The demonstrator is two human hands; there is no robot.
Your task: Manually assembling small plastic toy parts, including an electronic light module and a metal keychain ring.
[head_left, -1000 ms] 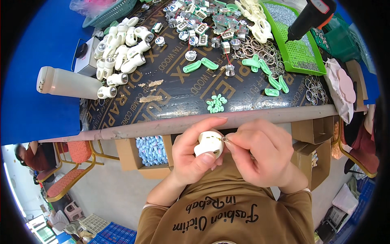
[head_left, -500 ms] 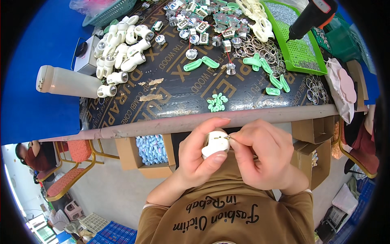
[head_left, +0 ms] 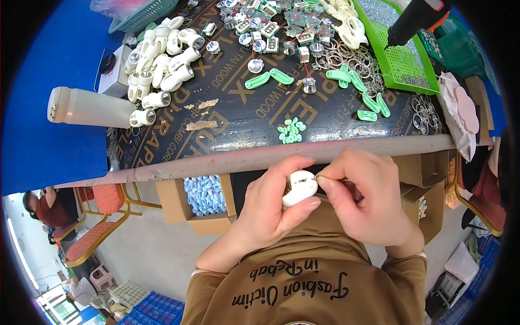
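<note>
My left hand (head_left: 269, 200) is wrapped round a white plastic torch housing (head_left: 301, 187), thumb below and fingers above, over the front edge of the table. A dark slot shows in the housing's upper face. My right hand (head_left: 364, 197) is closed in a pinch at the housing's right end. A tiny metallic bit shows at those fingertips, too small and covered to name. Straight ahead on the table lie a small heap of green oval pieces (head_left: 291, 130) and longer green strips (head_left: 366, 116).
White torches (head_left: 172, 79) are piled at the left beside a white bottle (head_left: 89, 107). Circuit boards with reflectors (head_left: 272, 44) and metal rings (head_left: 425, 116) lie farther back. A black power screwdriver (head_left: 410, 25) hangs over a green tray (head_left: 410, 88). A carton (head_left: 174, 204) of blue pieces stands below.
Both hands and the white torch housing have shifted slightly right in the view. The housing has turned a little, and my right fingertips stay at its end.
</note>
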